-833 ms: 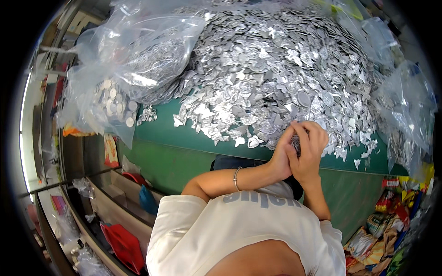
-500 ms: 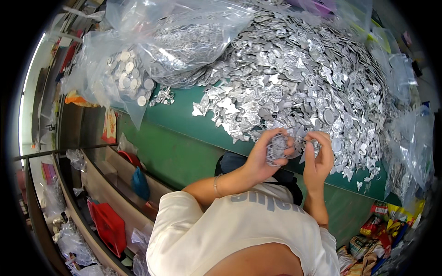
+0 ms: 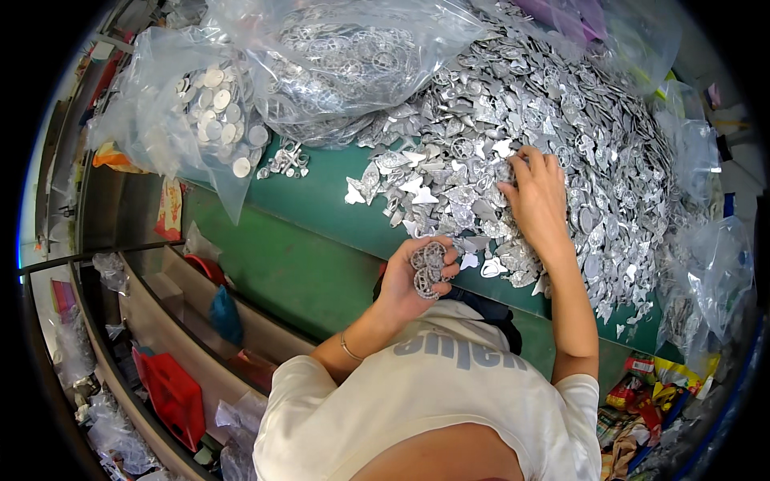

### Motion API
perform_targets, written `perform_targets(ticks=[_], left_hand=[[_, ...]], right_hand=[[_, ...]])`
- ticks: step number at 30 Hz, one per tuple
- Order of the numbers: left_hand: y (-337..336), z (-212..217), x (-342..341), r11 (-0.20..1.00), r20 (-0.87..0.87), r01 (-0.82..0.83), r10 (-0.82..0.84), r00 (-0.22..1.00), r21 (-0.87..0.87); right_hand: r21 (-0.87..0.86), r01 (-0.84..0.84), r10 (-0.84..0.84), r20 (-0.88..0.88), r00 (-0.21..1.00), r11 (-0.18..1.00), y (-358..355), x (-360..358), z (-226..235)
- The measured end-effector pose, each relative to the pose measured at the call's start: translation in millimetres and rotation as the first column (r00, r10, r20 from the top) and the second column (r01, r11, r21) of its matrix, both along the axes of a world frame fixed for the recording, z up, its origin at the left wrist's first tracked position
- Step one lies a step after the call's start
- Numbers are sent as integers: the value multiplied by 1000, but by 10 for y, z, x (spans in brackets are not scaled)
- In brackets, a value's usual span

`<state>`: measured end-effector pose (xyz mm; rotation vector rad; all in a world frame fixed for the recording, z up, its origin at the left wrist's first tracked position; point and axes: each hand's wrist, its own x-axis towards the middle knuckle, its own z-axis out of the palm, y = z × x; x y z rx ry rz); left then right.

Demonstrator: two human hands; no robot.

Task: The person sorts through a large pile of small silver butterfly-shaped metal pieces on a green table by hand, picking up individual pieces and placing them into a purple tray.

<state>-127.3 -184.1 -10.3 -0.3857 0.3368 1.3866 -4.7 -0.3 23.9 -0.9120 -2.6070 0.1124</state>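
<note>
My left hand (image 3: 403, 279) is closed around several round openwork metal pieces (image 3: 428, 269), grey and wheel-like, held in the palm near the table's front edge. A wide heap of flat silver-grey metal pieces (image 3: 593, 160) covers the right part of the green table (image 3: 321, 192). Reaching into this heap, my right hand (image 3: 539, 200) has its thumb and fingers bent toward each other at the pieces. What lies between its fingertips is partly hidden and cannot be made out. Loose star-like and leaf-shaped pieces (image 3: 417, 191) lie at the heap's left edge.
A clear plastic bag (image 3: 345, 72) full of openwork metal rings stands at the back, beside another bag of round discs (image 3: 218, 108). Small metal parts (image 3: 287, 159) lie nearby. Drawers (image 3: 208, 313) with a red plastic piece (image 3: 172, 393) are at left; colourful packets (image 3: 654, 385) at lower right.
My right hand has moved forward from beside my left hand into the heap. My left hand has drawn back leftward, still holding the openwork pieces, now seen more plainly.
</note>
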Motion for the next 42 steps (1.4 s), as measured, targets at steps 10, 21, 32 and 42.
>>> perform_targets(ticks=[10, 21, 32, 42], left_hand=[[24, -62, -56, 991, 59, -13, 5, 998, 135], [-24, -21, -80, 992, -200, -22, 47, 979, 127], [-24, -59, -144, 977, -111, 16, 7, 994, 213], [29, 26, -176, 953, -95, -96, 128, 987, 287]], right_hand=[[-174, -69, 31, -208, 978, 982, 65, -171, 82], [-374, 87, -167, -187, 968, 923, 53, -413, -16], [-202, -166, 126, -198, 972, 965, 94, -672, 19], [-613, -216, -141, -480, 866, 760, -154, -364, 36]])
